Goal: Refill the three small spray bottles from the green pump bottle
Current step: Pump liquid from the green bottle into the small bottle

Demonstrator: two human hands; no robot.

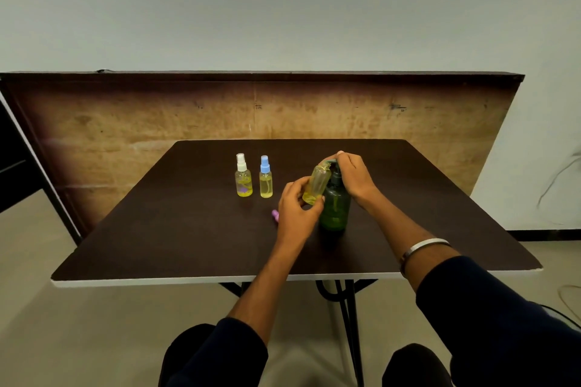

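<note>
The green pump bottle point(335, 204) stands upright on the dark table point(188, 229). My right hand point(353, 176) rests on its pump head, fingers curved over the top. My left hand point(295, 201) grips an uncapped small clear bottle point(317, 184) with yellow liquid, tilted with its mouth up at the pump's spout. Two capped spray bottles stand to the left: one with a white cap point(243, 175), one with a blue cap point(265, 177). Both hold yellow liquid. A pink cap point(275, 214) lies on the table, partly hidden by my left hand.
A large wooden board point(125, 122) leans upright behind the table's far edge. The table's white front edge point(157, 282) runs near my knees. Metal legs show below the table.
</note>
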